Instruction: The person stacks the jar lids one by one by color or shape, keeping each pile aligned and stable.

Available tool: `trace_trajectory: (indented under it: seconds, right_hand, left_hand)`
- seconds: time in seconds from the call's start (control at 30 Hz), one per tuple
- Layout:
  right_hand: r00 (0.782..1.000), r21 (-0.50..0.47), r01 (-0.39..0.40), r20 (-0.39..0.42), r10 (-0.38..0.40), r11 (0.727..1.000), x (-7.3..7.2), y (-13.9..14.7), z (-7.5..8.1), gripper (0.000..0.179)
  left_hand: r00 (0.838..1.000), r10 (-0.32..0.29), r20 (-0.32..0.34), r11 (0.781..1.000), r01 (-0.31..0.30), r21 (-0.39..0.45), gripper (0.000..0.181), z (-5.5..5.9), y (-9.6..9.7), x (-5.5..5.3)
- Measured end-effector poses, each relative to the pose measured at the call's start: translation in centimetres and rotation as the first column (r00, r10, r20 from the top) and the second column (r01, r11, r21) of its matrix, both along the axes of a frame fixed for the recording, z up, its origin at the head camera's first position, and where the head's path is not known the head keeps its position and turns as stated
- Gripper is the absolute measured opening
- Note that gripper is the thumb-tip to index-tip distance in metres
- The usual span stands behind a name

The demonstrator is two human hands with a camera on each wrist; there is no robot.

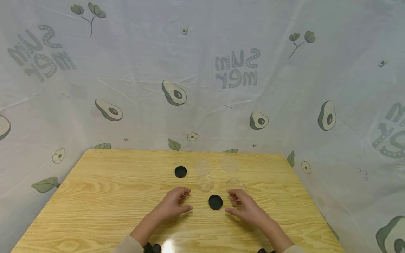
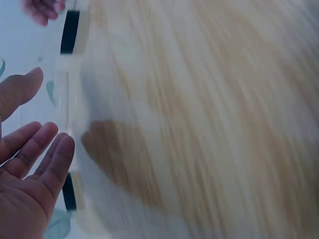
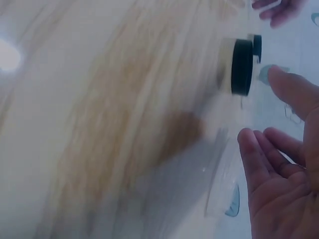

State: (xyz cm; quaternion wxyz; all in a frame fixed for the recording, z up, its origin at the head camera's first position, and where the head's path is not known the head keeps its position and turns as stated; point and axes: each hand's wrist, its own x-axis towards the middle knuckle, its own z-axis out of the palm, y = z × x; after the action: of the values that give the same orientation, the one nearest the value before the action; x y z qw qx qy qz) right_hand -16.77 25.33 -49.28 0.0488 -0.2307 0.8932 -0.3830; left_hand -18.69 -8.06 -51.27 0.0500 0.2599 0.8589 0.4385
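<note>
A black round lid-like disc (image 1: 215,202) lies flat on the table between my two hands. To its left, my left hand (image 1: 173,203) is held over the wood with thumb and fingers spread apart, nothing in them. My right hand (image 1: 244,206) faces it from the other side, fingers loosely bent and nothing in the grasp. Its fingertips overlap the near edge of a clear round dish (image 1: 235,182) in the head view. Another clear dish (image 1: 205,183) sits just behind the black disc. In the right wrist view the black disc (image 3: 242,67) shows edge-on, beyond the thumb.
A second black disc (image 1: 180,172) lies farther back, left of centre. Two more clear dishes, one at the back middle (image 1: 202,168) and one at the back right (image 1: 229,165), are on the wooden table (image 1: 104,196). A printed curtain (image 1: 202,116) hangs behind.
</note>
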Motion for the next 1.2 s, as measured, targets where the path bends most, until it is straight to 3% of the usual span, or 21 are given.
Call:
trace_trajectory:
  seconds: [0.27,0.4,0.6,0.87,1.2]
  right_hand:
    - [0.995,-0.012,0.006,0.103,-0.005,1.0,-0.2,-1.3,-0.6,0.067]
    - [0.989,-0.009,0.017,0.146,-0.016,1.0,-0.2,-1.9,-0.7,0.068]
    - [0.989,0.014,0.04,0.141,-0.042,0.999,-0.5,-2.9,-0.5,0.065]
    - [0.994,0.069,0.041,0.094,-0.047,0.997,-1.0,-3.7,-0.4,0.058]
    - [0.996,0.107,0.02,0.082,-0.029,0.994,-1.2,-4.4,-0.3,0.046]
  left_hand:
    - [0.996,-0.038,0.081,0.996,0.032,0.079,0.052,-0.4,2.7,0.3]
    - [0.996,-0.038,0.077,0.997,0.033,0.064,0.052,-0.9,3.9,0.3]
    - [0.998,-0.015,0.06,0.999,0.013,0.031,0.052,-1.2,5.2,-0.3]
    - [0.997,-0.025,0.076,1.0,0.025,0.002,0.054,-0.6,6.6,-1.0]
    - [0.998,-0.007,0.06,0.996,0.013,-0.088,0.048,-0.2,7.8,-1.0]
